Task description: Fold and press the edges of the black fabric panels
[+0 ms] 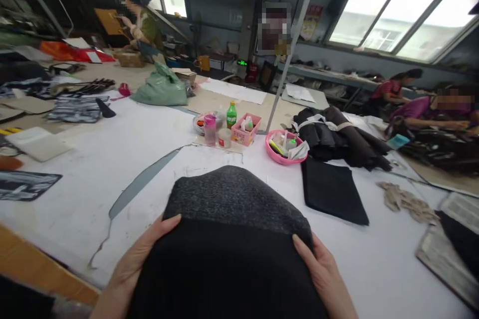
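Note:
A stack of dark fabric (232, 239) lies on the white table (112, 169) right in front of me: a black piece on top, a grey speckled piece showing beyond it. My left hand (138, 254) presses flat against the stack's left edge, fingers together and stretched out. On the stack's right edge my right hand (324, 271) lies flat in the same way. Neither hand grips anything.
A black fabric square (331, 189) lies to the right, with dark folded cloth (337, 137) behind it. A pink bowl (286, 148), pink box (246, 129), green bottle (231, 114) and pink bottle (210, 129) stand mid-table. A green bag (160, 87) sits farther back. Other people work at the far left and right.

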A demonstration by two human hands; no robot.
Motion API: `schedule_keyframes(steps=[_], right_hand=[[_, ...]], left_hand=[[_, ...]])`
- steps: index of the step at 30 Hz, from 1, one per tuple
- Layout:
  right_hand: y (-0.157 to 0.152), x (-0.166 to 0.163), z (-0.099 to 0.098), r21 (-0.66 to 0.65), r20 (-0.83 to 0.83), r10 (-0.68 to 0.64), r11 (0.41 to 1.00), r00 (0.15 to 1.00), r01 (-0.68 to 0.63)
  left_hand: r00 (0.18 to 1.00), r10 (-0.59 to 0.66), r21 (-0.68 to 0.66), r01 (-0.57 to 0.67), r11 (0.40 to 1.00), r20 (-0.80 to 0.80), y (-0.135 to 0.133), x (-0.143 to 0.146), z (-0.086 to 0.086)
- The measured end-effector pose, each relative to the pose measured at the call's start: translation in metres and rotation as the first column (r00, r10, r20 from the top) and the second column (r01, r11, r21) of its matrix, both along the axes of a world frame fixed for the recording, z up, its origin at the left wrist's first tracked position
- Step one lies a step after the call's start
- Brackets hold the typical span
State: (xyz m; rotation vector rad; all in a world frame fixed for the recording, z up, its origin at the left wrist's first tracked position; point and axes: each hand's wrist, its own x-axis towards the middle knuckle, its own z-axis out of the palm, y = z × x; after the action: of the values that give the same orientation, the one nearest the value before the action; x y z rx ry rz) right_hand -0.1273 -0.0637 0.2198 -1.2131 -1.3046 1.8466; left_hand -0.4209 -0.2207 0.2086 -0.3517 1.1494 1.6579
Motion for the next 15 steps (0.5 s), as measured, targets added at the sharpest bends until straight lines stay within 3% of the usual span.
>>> schedule_keyframes(steps=[2, 4, 6, 7, 9, 12, 15], right_hand=[[0.013, 0.048, -0.036, -0.036, 0.067, -0.059, 0.997, 0.996, 0.062], [0.021, 0.089, -0.088, -0.093, 0.131, -0.094, 0.99, 0.987, 0.107], [0.024, 0.121, -0.144, -0.128, 0.258, -0.12, 0.979, 0.959, 0.157], [0.025, 0.133, -0.169, -0.083, 0.341, -0.151, 0.978, 0.928, 0.189], [0.024, 0.151, -0.208, -0.049, 0.389, -0.19, 0.973, 0.901, 0.227], [0.02, 0.165, -0.234, -0.037, 0.373, -0.158, 0.982, 0.914, 0.184], [0.019, 0.171, -0.237, -0.038, 0.367, -0.136, 0.986, 0.92, 0.161]], left_hand=[[0.995, -0.089, 0.069, 0.092, 0.993, -0.041, 0.039, 0.029, -0.03], [0.977, -0.196, 0.118, 0.205, 0.972, -0.086, 0.071, 0.06, -0.073], [0.934, -0.34, 0.056, 0.347, 0.936, -0.109, 0.089, 0.091, -0.119], [0.903, -0.405, -0.011, 0.408, 0.913, -0.141, 0.093, 0.103, -0.14], [0.847, -0.448, -0.097, 0.439, 0.893, -0.285, 0.093, 0.122, -0.175], [0.809, -0.47, -0.115, 0.461, 0.88, -0.354, 0.086, 0.134, -0.201], [0.802, -0.464, -0.112, 0.458, 0.882, -0.377, 0.081, 0.133, -0.206]])
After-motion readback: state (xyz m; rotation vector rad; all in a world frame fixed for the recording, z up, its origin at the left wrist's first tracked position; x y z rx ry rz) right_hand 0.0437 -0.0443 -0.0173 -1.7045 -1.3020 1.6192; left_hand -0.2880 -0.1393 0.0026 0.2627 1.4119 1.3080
